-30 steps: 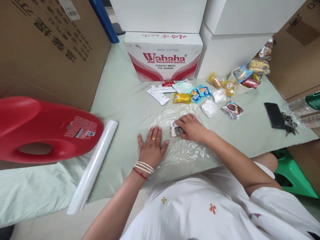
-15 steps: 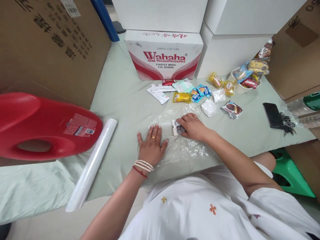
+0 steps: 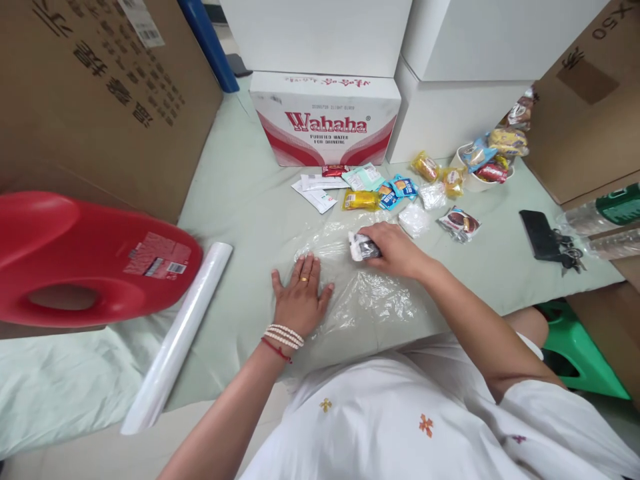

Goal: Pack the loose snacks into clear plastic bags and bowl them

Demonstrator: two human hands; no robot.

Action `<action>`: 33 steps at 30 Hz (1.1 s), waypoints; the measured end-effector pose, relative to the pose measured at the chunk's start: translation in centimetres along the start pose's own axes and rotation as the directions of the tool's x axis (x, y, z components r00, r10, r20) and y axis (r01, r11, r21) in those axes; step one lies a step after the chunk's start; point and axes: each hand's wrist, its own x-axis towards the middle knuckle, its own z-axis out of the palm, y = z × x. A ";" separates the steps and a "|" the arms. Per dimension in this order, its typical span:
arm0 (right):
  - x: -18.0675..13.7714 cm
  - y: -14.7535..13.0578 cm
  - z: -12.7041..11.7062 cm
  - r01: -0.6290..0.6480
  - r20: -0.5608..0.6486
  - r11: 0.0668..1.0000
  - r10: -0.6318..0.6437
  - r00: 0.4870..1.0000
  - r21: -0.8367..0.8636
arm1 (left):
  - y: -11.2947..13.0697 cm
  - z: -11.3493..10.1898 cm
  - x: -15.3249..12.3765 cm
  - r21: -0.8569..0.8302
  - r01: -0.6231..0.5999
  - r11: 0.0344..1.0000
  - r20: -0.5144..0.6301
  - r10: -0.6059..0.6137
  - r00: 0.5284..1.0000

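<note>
Shifted packet (image 3: 365,247) grasped in right hand (image 3: 398,249), left hand (image 3: 300,299) flat near edge of film (image 3: 373,300)

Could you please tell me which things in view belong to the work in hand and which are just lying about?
In use:
clear plastic sheet, under the left hand
small packet, held in the right hand

Untouched, apparently just lying about:
red jug
keys
black flat item
Wahaha box

blk-wht pkt (image 3: 365,247), pale-grn cloth (image 3: 240,207), red jug (image 3: 107,233), red-wht box (image 3: 325,143)
</note>
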 end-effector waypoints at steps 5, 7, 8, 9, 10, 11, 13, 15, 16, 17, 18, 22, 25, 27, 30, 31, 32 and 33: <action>0.6 -2.9 3.6 -0.017 0.047 0.994 0.022 0.999 -0.110 | -0.1 0.0 -0.1 0.002 -0.007 1.000 0.001 0.007 1.000; 0.5 -2.7 4.5 0.001 0.053 0.997 0.003 0.999 -0.074 | -0.1 0.0 -0.1 -0.009 -0.012 1.000 -0.002 0.012 1.000; 0.5 -2.5 4.7 0.003 0.049 0.998 0.000 0.999 -0.060 | -0.1 0.1 0.0 -0.018 -0.015 1.000 -0.005 0.015 1.000; 0.5 -2.3 4.8 0.003 0.041 0.998 -0.001 0.999 -0.056 | -0.1 0.2 0.0 -0.030 -0.017 0.999 -0.008 0.017 1.000; 0.6 -2.2 4.8 0.000 0.034 0.998 0.002 0.999 -0.061 | -0.2 0.2 0.1 -0.045 -0.016 0.999 -0.011 0.015 1.000; 0.7 -2.1 4.8 -0.003 0.030 0.998 0.005 1.000 -0.070 | -0.3 0.2 0.1 -0.065 -0.010 0.998 -0.017 0.009 1.000; 0.7 -2.0 4.6 0.004 0.026 0.997 -0.002 1.000 -0.077 | -0.8 0.0 0.1 -0.119 0.008 0.993 -0.045 -0.013 0.999; 0.0 -1.7 4.0 0.025 -0.022 0.999 -0.026 0.999 -0.042 | -1.6 -0.7 -0.3 -0.181 0.001 0.984 -0.127 -0.025 0.992; -0.9 -1.3 3.5 0.044 -0.070 0.999 -0.044 0.997 -0.006 | -2.1 -1.3 -0.6 -0.204 -0.038 0.978 -0.183 0.000 0.983; -2.0 -0.9 3.0 0.077 -0.118 0.996 -0.072 0.990 0.041 | -2.7 -1.9 -1.0 -0.220 -0.114 0.969 -0.236 0.060 0.970; -3.4 -0.4 2.5 0.125 -0.153 0.988 -0.109 0.982 0.095 | -3.3 -2.5 -1.5 -0.232 -0.220 0.948 -0.269 0.155 0.951; -10.3 1.5 2.4 0.271 -0.062 0.925 -0.264 0.963 0.267 | -5.5 -3.6 -3.6 -0.317 -0.574 0.755 -0.160 0.553 0.817; -13.5 2.3 4.3 0.241 -0.044 0.933 -0.238 0.970 0.266 | -6.7 -2.8 -4.1 -0.344 -0.568 0.748 -0.046 0.591 0.805; -13.7 2.5 5.2 0.221 -0.110 0.932 -0.197 0.974 0.288 | -7.2 -2.4 -3.6 -0.391 -0.503 0.771 -0.018 0.540 0.841; -11.7 2.7 4.0 0.222 -0.135 0.901 -0.184 0.974 0.373 | -7.3 -3.2 -1.9 -0.530 -0.336 0.779 0.028 0.412 0.911; -10.7 2.8 3.0 0.220 -0.130 0.892 -0.183 0.974 0.395 | -7.2 -3.8 -1.2 -0.576 -0.259 0.775 0.056 0.353 0.934; -9.5 3.0 1.9 0.209 -0.129 0.888 -0.170 0.977 0.410 | -7.1 -4.5 -0.3 -0.613 -0.176 0.770 0.091 0.291 0.952; -8.3 3.3 0.9 0.185 -0.128 0.889 -0.143 0.981 0.419 | -6.9 -5.1 0.6 -0.637 -0.095 0.765 0.128 0.227 0.965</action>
